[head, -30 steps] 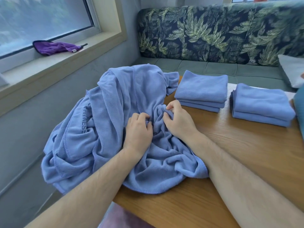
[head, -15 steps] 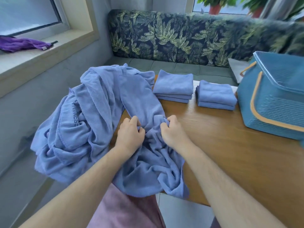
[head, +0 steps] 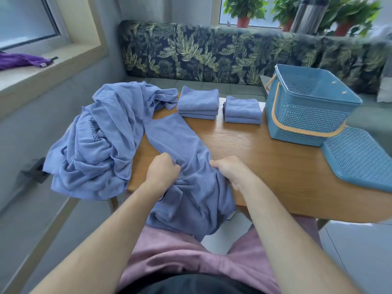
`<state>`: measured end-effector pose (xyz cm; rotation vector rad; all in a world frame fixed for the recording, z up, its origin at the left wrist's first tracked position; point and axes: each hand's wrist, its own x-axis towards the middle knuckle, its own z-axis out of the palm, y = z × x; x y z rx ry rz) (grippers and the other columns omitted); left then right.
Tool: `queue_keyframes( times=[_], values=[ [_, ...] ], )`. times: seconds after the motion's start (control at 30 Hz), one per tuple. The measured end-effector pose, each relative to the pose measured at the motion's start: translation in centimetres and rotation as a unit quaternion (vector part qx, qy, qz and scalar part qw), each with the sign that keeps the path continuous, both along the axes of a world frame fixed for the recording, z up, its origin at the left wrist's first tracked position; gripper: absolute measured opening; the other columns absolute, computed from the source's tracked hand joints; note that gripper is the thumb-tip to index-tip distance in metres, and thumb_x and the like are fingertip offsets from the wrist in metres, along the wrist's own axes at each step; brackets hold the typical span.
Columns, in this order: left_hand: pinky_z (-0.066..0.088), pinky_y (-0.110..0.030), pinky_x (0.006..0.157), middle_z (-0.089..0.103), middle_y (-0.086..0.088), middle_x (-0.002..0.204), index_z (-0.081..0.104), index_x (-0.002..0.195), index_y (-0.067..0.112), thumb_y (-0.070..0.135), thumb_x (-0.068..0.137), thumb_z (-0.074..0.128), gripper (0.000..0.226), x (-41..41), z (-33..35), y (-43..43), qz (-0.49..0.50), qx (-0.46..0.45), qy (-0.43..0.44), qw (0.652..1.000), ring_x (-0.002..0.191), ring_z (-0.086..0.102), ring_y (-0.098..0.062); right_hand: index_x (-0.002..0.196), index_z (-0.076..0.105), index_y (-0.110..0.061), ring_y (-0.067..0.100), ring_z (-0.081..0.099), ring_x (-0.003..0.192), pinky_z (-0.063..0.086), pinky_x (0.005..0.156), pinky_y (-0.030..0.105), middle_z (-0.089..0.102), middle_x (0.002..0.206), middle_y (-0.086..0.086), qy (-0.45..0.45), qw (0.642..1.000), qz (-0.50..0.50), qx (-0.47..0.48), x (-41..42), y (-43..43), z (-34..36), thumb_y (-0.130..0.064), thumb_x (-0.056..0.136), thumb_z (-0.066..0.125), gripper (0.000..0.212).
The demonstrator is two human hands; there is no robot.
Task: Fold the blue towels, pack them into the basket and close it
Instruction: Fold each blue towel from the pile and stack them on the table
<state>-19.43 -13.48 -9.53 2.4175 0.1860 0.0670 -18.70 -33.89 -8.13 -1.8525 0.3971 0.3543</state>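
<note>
A blue towel (head: pixel 180 145) lies stretched over the near left part of the wooden table (head: pixel 265 164) and hangs off its front edge. My left hand (head: pixel 162 172) grips its left edge and my right hand (head: pixel 231 169) grips its right edge. A heap of unfolded blue towels (head: pixel 101 141) spills over the table's left end. Two stacks of folded blue towels (head: pixel 198 101) (head: pixel 241 109) sit at the far edge. The open blue basket (head: pixel 305 115) with an orange handle stands at the right, its lid (head: pixel 360 158) flat on the table beside it.
A leaf-patterned bench (head: pixel 212 52) runs behind the table. A purple cloth (head: pixel 19 60) lies on the window sill at the left. Potted plants (head: pixel 244 9) stand on the far sill. My pink-clad lap (head: pixel 180 255) is below the table edge.
Both hands have pulled one towel out of the heap toward me and moved apart along it. The view has swung right and back, bringing the basket and lid into sight.
</note>
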Motion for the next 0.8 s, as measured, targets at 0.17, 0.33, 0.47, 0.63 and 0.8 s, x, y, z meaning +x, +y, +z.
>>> queue_keyframes(
  times=[0.17, 0.33, 0.47, 0.63, 0.8],
  values=[
    [0.028, -0.029, 0.051, 0.032, 0.002, 0.059, 0.036, 0.067, 0.015, 0.014, 0.085, 0.053, 0.025, -0.4, 0.9, 1.3, 0.078, -0.133, -0.018, 0.988, 0.055, 0.026, -0.018, 0.090, 0.074, -0.005, 0.026, 0.074, 0.081, 0.062, 0.078, 0.039, 0.077, 0.085, 0.010, 0.053, 0.995, 0.053, 0.058, 0.5, 0.5, 1.2, -0.014, 0.073, 0.072, 0.019],
    [0.022, -0.033, 0.051, 0.028, 0.006, 0.063, 0.027, 0.066, 0.021, 0.019, 0.070, 0.048, 0.022, -0.3, 1.7, 3.7, 0.129, -0.273, -0.044, 0.952, 0.056, 0.023, -0.016, 0.108, 0.073, -0.009, 0.026, 0.074, 0.097, 0.057, 0.088, 0.035, 0.077, 0.105, 0.009, 0.045, 0.985, 0.037, 0.160, 1.2, 1.8, 1.0, -0.033, 0.079, 0.068, 0.038],
    [0.025, -0.030, 0.052, 0.029, 0.006, 0.059, 0.030, 0.065, 0.020, 0.019, 0.068, 0.056, 0.026, -0.3, 2.2, 4.4, 0.154, -0.397, -0.054, 0.903, 0.053, 0.026, -0.016, 0.102, 0.067, -0.015, 0.017, 0.067, 0.099, 0.052, 0.099, 0.040, 0.071, 0.107, 0.001, -0.036, 0.984, -0.075, 0.156, 1.5, 1.9, 0.6, -0.056, 0.090, 0.063, 0.043],
    [0.044, -0.034, 0.078, 0.053, -0.004, 0.089, 0.050, 0.104, 0.012, 0.016, 0.086, 0.064, 0.023, -0.4, 2.8, 3.9, 0.194, -0.460, -0.110, 0.859, 0.083, 0.052, -0.018, 0.111, 0.059, -0.024, 0.021, 0.064, 0.108, 0.050, 0.103, 0.043, 0.068, 0.117, 0.006, -0.132, 0.975, -0.120, 0.129, 0.2, 0.4, 0.9, -0.025, 0.091, 0.069, 0.022],
    [0.044, -0.035, 0.077, 0.058, -0.006, 0.096, 0.054, 0.104, 0.023, 0.016, 0.089, 0.068, 0.021, -0.7, 2.9, 4.2, 0.147, -0.472, -0.142, 0.858, 0.081, 0.053, -0.017, 0.120, 0.059, -0.014, 0.023, 0.069, 0.092, 0.055, 0.088, 0.039, 0.072, 0.107, 0.013, -0.080, 0.957, -0.084, 0.265, -1.5, -2.3, 3.0, 0.002, 0.087, 0.070, 0.038]
  ],
)
